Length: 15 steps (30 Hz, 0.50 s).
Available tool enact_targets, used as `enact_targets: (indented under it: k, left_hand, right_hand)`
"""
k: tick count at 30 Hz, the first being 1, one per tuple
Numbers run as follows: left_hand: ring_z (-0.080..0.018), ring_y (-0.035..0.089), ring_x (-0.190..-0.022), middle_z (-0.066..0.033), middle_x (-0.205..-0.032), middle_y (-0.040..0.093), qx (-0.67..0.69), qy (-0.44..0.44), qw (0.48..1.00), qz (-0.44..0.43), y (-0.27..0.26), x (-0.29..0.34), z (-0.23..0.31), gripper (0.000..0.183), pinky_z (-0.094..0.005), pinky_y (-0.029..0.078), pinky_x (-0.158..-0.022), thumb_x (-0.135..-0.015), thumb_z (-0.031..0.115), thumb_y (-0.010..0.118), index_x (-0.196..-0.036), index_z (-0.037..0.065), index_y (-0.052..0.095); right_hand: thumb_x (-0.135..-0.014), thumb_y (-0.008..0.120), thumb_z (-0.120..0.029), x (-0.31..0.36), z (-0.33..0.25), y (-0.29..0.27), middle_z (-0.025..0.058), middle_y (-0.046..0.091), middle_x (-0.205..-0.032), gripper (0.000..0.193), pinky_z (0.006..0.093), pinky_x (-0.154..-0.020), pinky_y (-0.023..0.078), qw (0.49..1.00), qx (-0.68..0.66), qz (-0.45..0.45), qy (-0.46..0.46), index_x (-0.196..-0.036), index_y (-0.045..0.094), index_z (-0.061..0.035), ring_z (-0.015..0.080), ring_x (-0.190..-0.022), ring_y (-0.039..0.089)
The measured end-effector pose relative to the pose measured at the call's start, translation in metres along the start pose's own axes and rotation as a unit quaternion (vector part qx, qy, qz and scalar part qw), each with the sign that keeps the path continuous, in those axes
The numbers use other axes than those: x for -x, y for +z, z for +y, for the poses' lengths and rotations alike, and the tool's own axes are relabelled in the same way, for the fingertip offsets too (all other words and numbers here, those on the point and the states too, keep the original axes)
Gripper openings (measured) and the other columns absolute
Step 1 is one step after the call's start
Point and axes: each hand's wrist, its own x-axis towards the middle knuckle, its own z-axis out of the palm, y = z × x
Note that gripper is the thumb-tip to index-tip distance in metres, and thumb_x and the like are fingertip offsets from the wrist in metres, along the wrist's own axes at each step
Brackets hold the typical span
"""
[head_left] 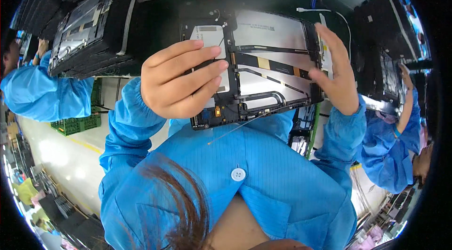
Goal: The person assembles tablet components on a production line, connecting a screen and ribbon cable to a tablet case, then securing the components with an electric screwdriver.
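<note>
An opened tablet [270, 78] lies in front of me, its silver panels, black ribbon cables and circuit parts bare. My left hand [176, 78] reaches over its left part, fingers stretched out with small gaps between them. Those fingertips are over a white-silver plate [223, 78]; the thumb is hidden. At the tablet's right edge is my right hand [336, 76], thumb and fingers apart, the thumb near the frame. Nothing shows between its fingers. A thin wire [235, 128] sticks out from the tablet's near edge toward my chest.
Stacked black trays holding similar tablets [84, 28] stand at the left. More black trays [383, 28] are at the right. A white cable [339, 13] lies beyond my right hand. Co-workers in blue sleeves [47, 94] work on both sides; a green crate [77, 124] is on the floor.
</note>
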Motion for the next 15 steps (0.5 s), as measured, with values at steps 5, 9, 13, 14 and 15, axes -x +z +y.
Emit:
enact_targets:
  k: [5,9,13,14,15]
  left_hand:
    - [-0.0264,0.063,-0.085,-0.0105,-0.088,0.065,0.015,0.037,0.999,-0.013,0.0,-0.009,0.0,0.02,-0.0369,0.052,-0.077,-0.067,0.01,0.064,-0.083,0.004,0.054]
    - [-0.0265,0.062,-0.086,-0.0112,-0.088,0.064,0.008,0.059,0.998,-0.026,0.008,-0.011,-0.001,0.019,-0.0365,0.052,-0.077,-0.067,0.01,0.064,-0.082,0.004,0.054]
    - [-0.027,0.063,-0.085,-0.0113,-0.088,0.064,0.02,0.043,0.998,-0.044,0.005,-0.013,0.001,0.02,-0.0367,0.052,-0.077,-0.067,0.01,0.063,-0.083,0.003,0.053]
    - [-0.027,0.063,-0.084,-0.0114,-0.088,0.064,0.025,0.041,0.998,-0.045,0.004,-0.013,0.001,0.02,-0.037,0.052,-0.076,-0.068,0.009,0.062,-0.084,0.003,0.053]
    - [-0.027,0.063,-0.084,-0.0115,-0.088,0.064,0.03,0.039,0.998,-0.046,0.004,-0.013,0.0,0.02,-0.0373,0.052,-0.076,-0.068,0.009,0.062,-0.085,0.003,0.053]
  right_hand:
    - [-0.06,0.072,-0.01,-0.021,-0.015,-0.004,0.0138,0.051,-0.113,0.065,0.036,-0.092,0.037,0.98,-0.009,-0.176,-0.095,-0.121,0.049,-0.008,0.0305,-0.107,0.047]
    - [-0.059,0.069,-0.004,-0.021,-0.009,-0.001,0.0125,0.051,-0.106,0.06,0.0352,-0.087,0.04,0.97,-0.064,-0.23,-0.045,-0.116,0.051,-0.0067,0.029,-0.099,0.049]
    - [-0.058,0.065,-0.001,-0.021,-0.009,0.001,0.0116,0.047,-0.101,0.054,0.0334,-0.082,0.042,0.979,-0.047,-0.179,-0.089,-0.109,0.052,-0.0062,0.0274,-0.091,0.05]
    - [-0.057,0.065,-0.001,-0.021,-0.009,0.0,0.0113,0.046,-0.101,0.052,0.0324,-0.08,0.043,0.98,-0.028,-0.169,-0.098,-0.108,0.052,-0.0063,0.0263,-0.09,0.051]
    - [-0.057,0.065,-0.001,-0.02,-0.01,0.0,0.0113,0.046,-0.101,0.052,0.0324,-0.08,0.043,0.981,-0.028,-0.165,-0.099,-0.108,0.052,-0.0063,0.0263,-0.09,0.051]
